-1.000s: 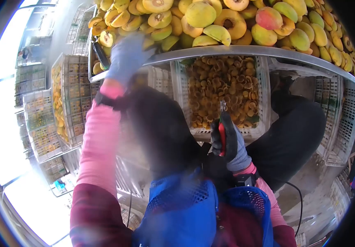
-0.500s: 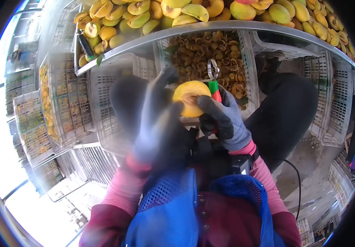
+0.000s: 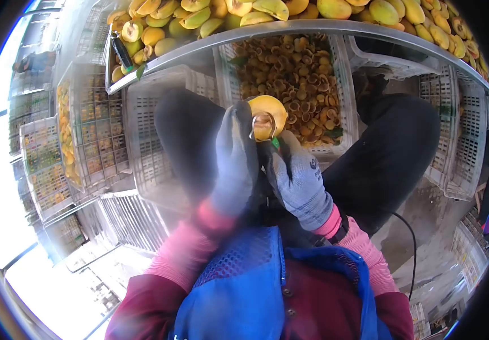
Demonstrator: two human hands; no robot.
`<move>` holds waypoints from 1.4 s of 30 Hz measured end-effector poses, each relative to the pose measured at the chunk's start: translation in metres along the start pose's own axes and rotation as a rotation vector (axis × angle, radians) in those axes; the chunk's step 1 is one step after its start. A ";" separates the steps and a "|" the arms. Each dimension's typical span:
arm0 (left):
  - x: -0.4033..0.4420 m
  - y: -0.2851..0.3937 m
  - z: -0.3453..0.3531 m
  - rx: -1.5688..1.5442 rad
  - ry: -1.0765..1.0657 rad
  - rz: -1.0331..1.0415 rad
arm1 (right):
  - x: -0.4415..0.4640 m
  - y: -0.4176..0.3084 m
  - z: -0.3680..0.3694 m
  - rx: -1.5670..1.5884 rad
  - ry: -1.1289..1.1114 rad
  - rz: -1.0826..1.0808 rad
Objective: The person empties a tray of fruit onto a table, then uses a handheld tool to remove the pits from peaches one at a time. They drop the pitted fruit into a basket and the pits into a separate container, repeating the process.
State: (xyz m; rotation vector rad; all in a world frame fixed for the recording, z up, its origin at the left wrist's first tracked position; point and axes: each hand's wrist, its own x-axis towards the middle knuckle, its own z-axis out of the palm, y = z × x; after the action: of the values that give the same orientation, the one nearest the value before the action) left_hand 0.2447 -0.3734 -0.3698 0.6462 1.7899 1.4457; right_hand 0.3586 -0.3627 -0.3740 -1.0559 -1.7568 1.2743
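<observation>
My left hand (image 3: 236, 153), in a grey and black glove, holds a yellow halved fruit (image 3: 268, 107) from its left side, cut face up. My right hand (image 3: 301, 178), gloved as well, grips a tool with a green and red handle; of its handle only the green part (image 3: 276, 143) shows now. The tool's metal loop (image 3: 254, 127) lies against the brown centre of the fruit. Below the fruit, between the knees, a crate (image 3: 346, 102) holds many brown and yellow scooped-out pieces.
A metal-rimmed table (image 3: 312, 25) heaped with whole and halved fruit (image 3: 386, 11) spans the top. A black-handled tool (image 3: 121, 52) lies at its left corner. Crates of fruit (image 3: 94, 124) stand at left, other crates (image 3: 465, 136) at right. A black cable (image 3: 413, 249) hangs at lower right.
The left hand came from the heap to the middle and closed on the fruit half, which the right fingers had been touching. The tool's loop has moved left onto the fruit's centre.
</observation>
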 end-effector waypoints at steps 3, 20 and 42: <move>-0.003 -0.008 0.002 -0.021 0.045 0.032 | 0.001 0.001 0.002 0.045 0.031 -0.004; 0.000 -0.015 0.004 0.345 -0.017 0.428 | -0.011 0.028 0.011 0.342 -0.122 0.143; 0.001 -0.003 0.002 0.059 -0.122 0.163 | 0.018 0.011 0.011 1.155 0.086 0.603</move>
State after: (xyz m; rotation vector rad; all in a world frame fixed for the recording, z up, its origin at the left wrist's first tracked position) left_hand 0.2454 -0.3722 -0.3737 0.9087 1.7228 1.4312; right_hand 0.3439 -0.3481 -0.3862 -0.8735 -0.3709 2.1359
